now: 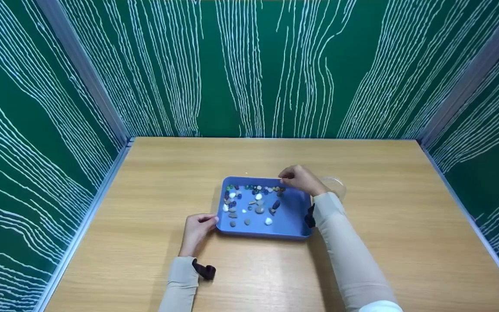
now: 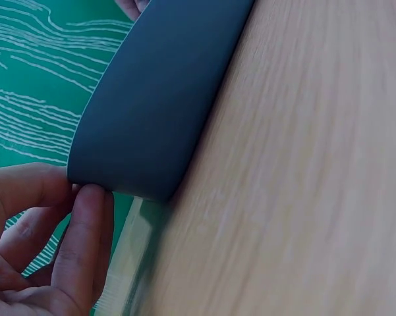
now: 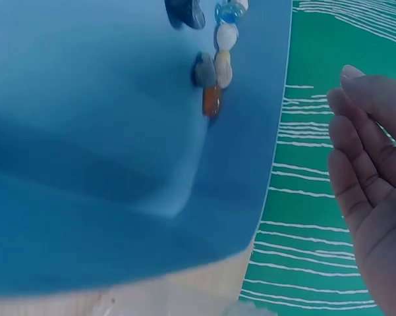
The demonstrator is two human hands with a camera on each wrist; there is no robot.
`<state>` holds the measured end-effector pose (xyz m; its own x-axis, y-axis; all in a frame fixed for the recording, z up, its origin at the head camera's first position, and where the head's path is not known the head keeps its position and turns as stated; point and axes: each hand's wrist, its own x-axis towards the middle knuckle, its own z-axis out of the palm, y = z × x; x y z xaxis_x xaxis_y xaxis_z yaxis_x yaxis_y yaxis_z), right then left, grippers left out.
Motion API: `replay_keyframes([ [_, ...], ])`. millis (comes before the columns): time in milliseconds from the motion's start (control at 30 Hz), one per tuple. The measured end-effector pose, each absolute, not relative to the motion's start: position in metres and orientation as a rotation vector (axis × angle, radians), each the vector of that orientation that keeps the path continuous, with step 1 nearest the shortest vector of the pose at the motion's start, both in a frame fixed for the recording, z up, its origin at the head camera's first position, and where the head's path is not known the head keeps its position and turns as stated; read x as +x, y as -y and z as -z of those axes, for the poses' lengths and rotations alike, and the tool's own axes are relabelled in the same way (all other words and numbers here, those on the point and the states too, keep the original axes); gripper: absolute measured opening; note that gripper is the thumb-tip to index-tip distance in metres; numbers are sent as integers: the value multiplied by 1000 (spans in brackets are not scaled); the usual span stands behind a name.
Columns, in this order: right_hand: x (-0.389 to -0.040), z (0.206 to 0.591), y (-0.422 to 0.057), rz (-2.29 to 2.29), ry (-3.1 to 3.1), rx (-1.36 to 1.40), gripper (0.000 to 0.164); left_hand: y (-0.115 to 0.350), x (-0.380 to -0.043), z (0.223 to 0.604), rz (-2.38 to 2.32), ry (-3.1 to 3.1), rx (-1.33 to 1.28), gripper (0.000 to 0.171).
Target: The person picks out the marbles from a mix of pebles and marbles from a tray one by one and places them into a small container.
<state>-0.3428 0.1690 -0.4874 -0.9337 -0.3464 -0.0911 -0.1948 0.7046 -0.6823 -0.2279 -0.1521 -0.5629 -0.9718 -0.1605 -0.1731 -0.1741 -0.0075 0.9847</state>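
A shallow blue tray (image 1: pixel 293 208) stands on the wooden table, holding pebbles (image 1: pixel 259 209) and shiny glass beads (image 1: pixel 256 189) scattered mostly over its left and far parts. My left hand (image 1: pixel 198 229) pinches the tray's rim near its near left corner. In the left wrist view, thumb and fingers (image 2: pixel 89 230) of that hand meet at the corner of the dark-looking tray wall (image 2: pixel 151 99). Over the far rim, toward the right, is my right hand (image 1: pixel 300 178). The right wrist view has its loosely bent fingers (image 3: pixel 346 135) beside the rim with a gap between, holding nothing.
A clear round container or lid (image 1: pixel 335 185) lies just beyond the tray's right side, partly behind the right forearm. Green panels (image 1: pixel 271 65) with white wavy lines enclose the wooden table (image 1: pixel 167 173) at the back and sides. Dark straps (image 1: pixel 206 271) hang at the wrists.
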Motion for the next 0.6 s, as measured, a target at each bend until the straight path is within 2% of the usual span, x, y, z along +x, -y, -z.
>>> replay_keyframes([
  [600,-349,500,-148,1041,-2645,-475,21,153,-230,565,-2225,-2149,-392,24],
])
